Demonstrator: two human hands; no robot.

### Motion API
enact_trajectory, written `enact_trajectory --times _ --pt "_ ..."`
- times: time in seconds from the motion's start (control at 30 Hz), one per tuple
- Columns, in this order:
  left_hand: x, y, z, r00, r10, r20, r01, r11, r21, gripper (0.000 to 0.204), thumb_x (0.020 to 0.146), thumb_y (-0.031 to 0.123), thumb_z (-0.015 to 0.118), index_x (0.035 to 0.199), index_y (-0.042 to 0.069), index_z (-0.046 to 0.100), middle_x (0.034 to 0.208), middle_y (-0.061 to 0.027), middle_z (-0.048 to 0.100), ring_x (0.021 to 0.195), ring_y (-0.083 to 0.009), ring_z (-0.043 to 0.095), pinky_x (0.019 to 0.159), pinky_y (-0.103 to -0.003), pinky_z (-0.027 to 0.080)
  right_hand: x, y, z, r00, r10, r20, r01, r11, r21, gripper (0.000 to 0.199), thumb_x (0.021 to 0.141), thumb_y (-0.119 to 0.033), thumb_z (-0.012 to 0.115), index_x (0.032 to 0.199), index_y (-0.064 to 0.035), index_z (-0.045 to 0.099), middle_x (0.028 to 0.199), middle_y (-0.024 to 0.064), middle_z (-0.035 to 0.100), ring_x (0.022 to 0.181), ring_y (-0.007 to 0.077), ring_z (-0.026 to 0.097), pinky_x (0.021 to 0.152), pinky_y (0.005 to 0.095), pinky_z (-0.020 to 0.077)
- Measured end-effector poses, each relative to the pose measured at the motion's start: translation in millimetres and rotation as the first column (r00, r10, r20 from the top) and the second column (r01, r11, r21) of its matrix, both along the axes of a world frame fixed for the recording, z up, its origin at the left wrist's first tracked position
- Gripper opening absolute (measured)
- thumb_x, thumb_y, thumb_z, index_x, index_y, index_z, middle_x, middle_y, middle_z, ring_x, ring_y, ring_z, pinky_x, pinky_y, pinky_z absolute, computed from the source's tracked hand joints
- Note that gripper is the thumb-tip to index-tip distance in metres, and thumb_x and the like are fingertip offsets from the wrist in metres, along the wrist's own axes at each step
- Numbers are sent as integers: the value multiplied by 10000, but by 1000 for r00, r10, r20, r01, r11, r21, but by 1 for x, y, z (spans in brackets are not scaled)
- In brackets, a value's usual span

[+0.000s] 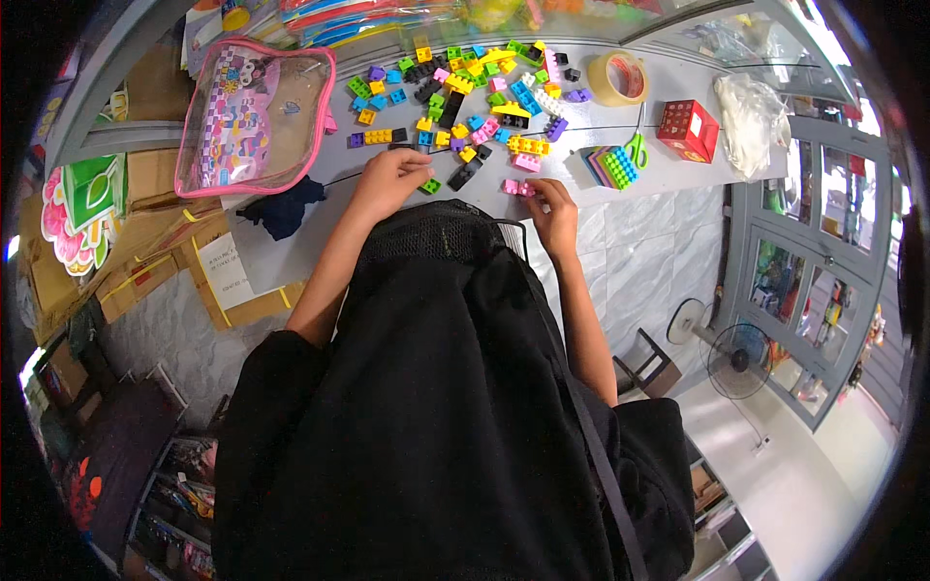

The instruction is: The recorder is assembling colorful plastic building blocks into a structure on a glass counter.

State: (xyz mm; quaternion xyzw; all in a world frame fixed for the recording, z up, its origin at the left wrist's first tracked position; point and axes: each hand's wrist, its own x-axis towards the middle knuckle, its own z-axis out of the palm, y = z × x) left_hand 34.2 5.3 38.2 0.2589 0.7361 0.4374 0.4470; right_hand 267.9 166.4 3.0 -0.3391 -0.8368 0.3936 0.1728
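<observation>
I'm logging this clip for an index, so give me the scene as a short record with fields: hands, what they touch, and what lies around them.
left hand: palm down on the grey table, fingers next to a green brick
right hand: fingers on a pink brick piece
brick pile: loose, many colours, spread beyond both hands
tape roll: right of the pile
red box: near the tape roll
stacked plates: colourful, green scissors on top
clear pink-edged pouch: left of the pile
</observation>
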Motion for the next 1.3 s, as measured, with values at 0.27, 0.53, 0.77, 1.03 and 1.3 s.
enact_trajectory --times 0.27,0.53,0.77,1.03,1.3 --pt "-1 1 -5 1000 16 -4 -16 1000 15 284 767 177 648 975 -14 625 873 -124 654 803 -175 628 720 -287 486 -3 -4 11 1000 -7 16 7 1000 -11 276 701 31 640 969 -31 622 942 100 602 766 195 606 662 281 499" --pt "-2 -1 -4 999 34 13 -34 999 36 287 768 176 650 982 -13 621 886 -125 649 812 -178 622 730 -291 483 8 7 4 980 -191 48 195 976 -101 385 722 21 638 1095 -60 588 988 87 597 851 167 602 682 275 519" --pt "-3 -2 -7 999 36 28 -37 999 25 284 766 160 650 988 -15 616 893 -128 648 809 -173 621 728 -286 483 8 0 6 960 -276 -53 276 961 -12 387 705 -11 671 1081 -34 582 922 97 579 765 175 580 616 269 501" --pt "-5 3 1 983 -5 -181 -3 999 -46 270 758 138 646 989 1 618 855 -112 650 765 -169 628 701 -272 488 -6 -15 4 989 -116 87 102 982 156 259 655 -93 713 909 -121 671 848 87 513 735 231 545 649 327 465" --pt "-21 -22 -7 960 -13 -281 20 1000 24 294 731 91 673 1017 47 622 810 -72 635 675 -134 599 602 -269 473 -19 -10 5 989 -148 7 145 978 151 218 688 -103 695 903 -113 669 847 86 529 726 240 552 639 328 460"
